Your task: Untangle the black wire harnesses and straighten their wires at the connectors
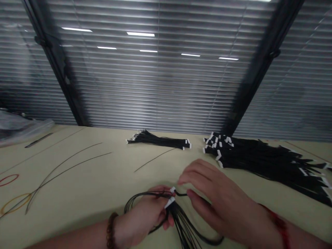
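My left hand (pixel 145 212) is closed around a wire harness (pixel 181 221), a bundle of thin black wires that loops past the wrist and hangs toward the front edge of the view. A white connector (pixel 169 202) shows at the fingertips. Just above it sits a smaller white connector (pixel 173 189) with a short black wire running to the right. That wire passes behind the thumb of my right hand (pixel 223 200). Thumb and fingers of this hand are apart, with no visible grip on the wire, just right of the connectors.
Behind the hands lies a small bundle of black wires (pixel 163 140) with white ends. A larger pile of black harnesses (pixel 259 157) stretches along the right. Loose wires (pixel 67 160), a yellow loop (pixel 15 204) and a plastic bag (pixel 26 129) are left. Window blinds (pixel 160 86) border the table.
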`<state>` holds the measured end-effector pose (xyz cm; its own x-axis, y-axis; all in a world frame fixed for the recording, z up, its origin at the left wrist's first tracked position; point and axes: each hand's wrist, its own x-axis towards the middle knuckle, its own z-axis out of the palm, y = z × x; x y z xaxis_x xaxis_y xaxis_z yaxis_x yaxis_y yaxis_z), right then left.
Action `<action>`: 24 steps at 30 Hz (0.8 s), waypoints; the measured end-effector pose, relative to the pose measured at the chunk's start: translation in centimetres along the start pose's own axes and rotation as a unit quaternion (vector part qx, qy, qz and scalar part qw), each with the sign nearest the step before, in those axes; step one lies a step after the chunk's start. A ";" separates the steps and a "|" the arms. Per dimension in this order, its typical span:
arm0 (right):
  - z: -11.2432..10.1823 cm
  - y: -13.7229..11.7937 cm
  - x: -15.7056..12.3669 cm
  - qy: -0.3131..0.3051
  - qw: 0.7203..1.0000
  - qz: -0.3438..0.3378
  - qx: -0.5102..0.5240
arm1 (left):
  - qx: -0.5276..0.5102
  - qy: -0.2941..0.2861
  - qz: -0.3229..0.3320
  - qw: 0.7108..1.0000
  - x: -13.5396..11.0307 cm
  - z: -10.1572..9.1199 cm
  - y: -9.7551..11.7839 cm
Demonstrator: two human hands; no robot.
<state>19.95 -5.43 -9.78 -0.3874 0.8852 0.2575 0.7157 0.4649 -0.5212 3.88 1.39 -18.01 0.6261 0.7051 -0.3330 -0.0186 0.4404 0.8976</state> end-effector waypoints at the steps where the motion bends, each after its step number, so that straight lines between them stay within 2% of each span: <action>1: 0.6 0.8 0.7 -0.013 1.000 -0.001 -0.028 | 0.006 0.007 0.007 1.000 0.0 0.1 -0.1; 4: 3.1 3.3 1.5 -0.063 0.997 -0.017 -0.041 | 0.018 0.020 0.009 1.000 -0.1 0.2 -0.2; 7: 4.7 4.8 1.4 -0.059 0.998 -0.010 -0.025 | 0.005 0.012 -0.006 1.000 -0.4 0.5 0.3; 13: 4.9 5.3 0.8 0.026 0.997 0.053 0.050 | -0.040 -0.025 -0.043 0.998 -1.1 0.8 1.3; 17: 5.2 4.8 0.4 0.025 0.993 0.066 0.090 | -0.071 -0.029 -0.044 0.996 -1.3 0.1 0.4; 24: 5.6 5.1 0.1 0.009 0.992 0.070 0.109 | -0.173 0.030 -0.063 0.983 -0.7 -0.3 -0.6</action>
<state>20.28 -3.04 -16.95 -0.2814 0.9420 0.1828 0.6190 0.3238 -0.7156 3.23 0.84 -18.44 0.5936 0.6600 -0.4603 -0.2139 0.6809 0.7005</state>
